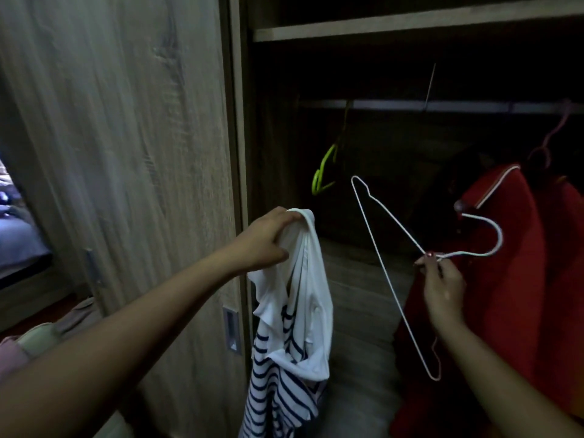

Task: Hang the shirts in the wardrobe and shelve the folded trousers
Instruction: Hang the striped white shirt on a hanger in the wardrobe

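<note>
My left grip (268, 238) bunches the top of the striped shirt (297, 314), which hangs straight below it before the wardrobe (126, 121), while my right grip (442, 289) pinches a wire hanger (396, 223) at its neck, well apart from the shirt.

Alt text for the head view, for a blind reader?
The left hand grips a white navy-striped shirt by its top while the right hand pinches a white wire hanger at its neck. In the dark open wardrobe behind hang a green hanger and a red garment.
</note>
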The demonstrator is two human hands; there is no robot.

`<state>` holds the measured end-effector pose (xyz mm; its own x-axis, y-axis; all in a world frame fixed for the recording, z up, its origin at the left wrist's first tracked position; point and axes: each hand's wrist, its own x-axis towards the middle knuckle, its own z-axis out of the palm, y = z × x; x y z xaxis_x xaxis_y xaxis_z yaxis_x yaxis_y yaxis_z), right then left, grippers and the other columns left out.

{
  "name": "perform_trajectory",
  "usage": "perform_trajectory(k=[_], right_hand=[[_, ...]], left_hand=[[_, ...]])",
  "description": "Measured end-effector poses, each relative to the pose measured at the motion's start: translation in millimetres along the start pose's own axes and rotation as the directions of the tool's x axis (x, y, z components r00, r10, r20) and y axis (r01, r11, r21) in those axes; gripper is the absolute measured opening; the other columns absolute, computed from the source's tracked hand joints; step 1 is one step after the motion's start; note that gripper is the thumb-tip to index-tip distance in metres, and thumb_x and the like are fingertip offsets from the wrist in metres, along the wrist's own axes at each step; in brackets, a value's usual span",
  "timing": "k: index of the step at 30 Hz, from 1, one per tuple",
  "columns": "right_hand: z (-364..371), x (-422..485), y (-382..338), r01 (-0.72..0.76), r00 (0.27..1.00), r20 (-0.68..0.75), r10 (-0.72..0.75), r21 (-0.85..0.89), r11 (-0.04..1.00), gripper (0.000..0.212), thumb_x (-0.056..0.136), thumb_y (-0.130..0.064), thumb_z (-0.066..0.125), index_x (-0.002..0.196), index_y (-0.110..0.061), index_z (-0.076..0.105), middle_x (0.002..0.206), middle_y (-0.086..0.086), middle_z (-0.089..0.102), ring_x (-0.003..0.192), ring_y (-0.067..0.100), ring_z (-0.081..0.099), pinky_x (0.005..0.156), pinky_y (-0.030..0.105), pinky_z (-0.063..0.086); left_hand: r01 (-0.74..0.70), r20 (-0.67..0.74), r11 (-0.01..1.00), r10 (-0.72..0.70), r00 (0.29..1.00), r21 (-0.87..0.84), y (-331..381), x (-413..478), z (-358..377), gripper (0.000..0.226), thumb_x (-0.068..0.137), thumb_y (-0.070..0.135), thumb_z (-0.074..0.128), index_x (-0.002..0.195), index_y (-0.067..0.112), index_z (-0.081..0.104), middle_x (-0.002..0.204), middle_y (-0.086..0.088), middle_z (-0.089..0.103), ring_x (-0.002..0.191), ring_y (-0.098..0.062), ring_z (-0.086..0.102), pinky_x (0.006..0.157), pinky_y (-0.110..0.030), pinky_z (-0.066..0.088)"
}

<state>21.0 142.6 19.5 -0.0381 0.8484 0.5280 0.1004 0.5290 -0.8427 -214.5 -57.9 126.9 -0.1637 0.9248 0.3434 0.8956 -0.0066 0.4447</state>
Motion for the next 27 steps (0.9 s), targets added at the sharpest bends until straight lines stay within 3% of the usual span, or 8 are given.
perform_trajectory(k=[3,6,9,11,15,19,24,27], right_hand=[[-18.1,-19.7,-25.4,-0.049,0.994,-0.082,0.067,0.202,0.978,0.039,0.095,-0.019,0.044,0.062,-0.027,0.062,0.056,-0.008,0.056,0.053,0.000,0.047,0.053,0.011,0.035],[-24.3,-31.3,-68.6,-0.122,0.977,-0.092,0.193,0.503,0.856,0.043,0.094,-0.018,0.041,0.056,-0.026,0.061,0.046,-0.013,0.048,0.047,-0.001,0.042,0.045,0.014,0.032],[-8.5,-37.5,-113.4,-0.204,0.972,0.093,0.218,0.797,0.569,0.030,0.093,-0.013,0.041,0.066,-0.023,0.049,0.050,-0.011,0.047,0.046,0.000,0.043,0.042,0.014,0.028],[11.5,-43.6,-126.3,-0.272,0.962,0.232,0.143,0.835,0.477,0.028,0.093,-0.011,0.038,0.067,-0.020,0.042,0.053,-0.009,0.040,0.046,0.003,0.036,0.043,0.016,0.025],[42.6,-55.2,-102.5,-0.193,0.961,0.276,0.018,0.619,0.761,0.041,0.095,-0.008,0.039,0.060,-0.024,0.052,0.053,-0.012,0.044,0.053,0.002,0.038,0.053,0.015,0.034],[28.7,-48.9,-44.1,-0.058,0.968,0.251,-0.009,0.259,0.964,0.027,0.086,-0.020,0.045,0.060,-0.024,0.041,0.052,-0.010,0.039,0.050,-0.001,0.035,0.052,0.021,0.030],[9.2,-35.5,-28.3,0.166,0.933,0.339,-0.125,-0.095,0.982,0.032,0.083,-0.028,0.045,0.060,-0.006,0.045,0.052,0.002,0.039,0.047,0.005,0.035,0.051,0.031,0.026],[4.0,-29.4,-29.9,0.320,0.893,0.409,-0.186,-0.288,0.903,0.036,0.086,-0.028,0.050,0.056,-0.010,0.045,0.047,0.002,0.039,0.046,0.016,0.041,0.051,0.035,0.031]], left_hand=[[0.012,0.024,1.000,-0.012,1.000,-0.024,2.7,1.6,3.2,0.064,0.080,0.000,0.061,0.137,0.018,0.039,0.131,-0.004,0.041,0.115,-0.021,0.046,0.076,-0.020,0.044],[0.019,0.040,0.998,-0.017,0.999,-0.052,7.5,5.1,6.0,0.064,0.080,-0.001,0.060,0.138,0.018,0.038,0.132,-0.003,0.040,0.115,-0.020,0.045,0.077,-0.021,0.043],[0.010,0.062,0.995,-0.004,0.998,-0.095,17.0,8.8,5.3,0.063,0.080,-0.002,0.059,0.137,0.019,0.040,0.126,-0.001,0.041,0.106,-0.017,0.045,0.072,-0.020,0.043],[0.002,0.070,0.990,0.008,0.998,-0.139,24.3,9.3,0.9,0.063,0.080,-0.004,0.058,0.135,0.019,0.041,0.122,0.001,0.042,0.100,-0.015,0.047,0.069,-0.022,0.046],[0.016,0.062,0.958,0.002,0.998,-0.286,31.2,2.5,-17.4,0.060,0.080,-0.011,0.052,0.127,0.028,0.047,0.108,0.007,0.047,0.073,-0.007,0.052,0.051,-0.016,0.045],[0.060,0.026,0.945,-0.055,0.998,-0.320,14.2,-3.3,-35.2,0.060,0.079,-0.015,0.046,0.119,0.030,0.053,0.093,0.002,0.054,0.058,0.001,0.055,0.046,-0.014,0.042],[-0.019,0.057,0.995,0.014,0.998,0.102,-8.8,-3.9,-19.1,0.059,0.078,-0.008,0.052,0.128,0.022,0.055,0.123,-0.002,0.055,0.107,-0.017,0.055,0.078,-0.019,0.044],[-0.034,0.071,0.976,0.019,0.997,0.216,-15.9,-1.4,-4.2,0.061,0.077,-0.006,0.052,0.130,0.025,0.055,0.129,-0.001,0.055,0.118,-0.019,0.053,0.091,-0.031,0.049]])
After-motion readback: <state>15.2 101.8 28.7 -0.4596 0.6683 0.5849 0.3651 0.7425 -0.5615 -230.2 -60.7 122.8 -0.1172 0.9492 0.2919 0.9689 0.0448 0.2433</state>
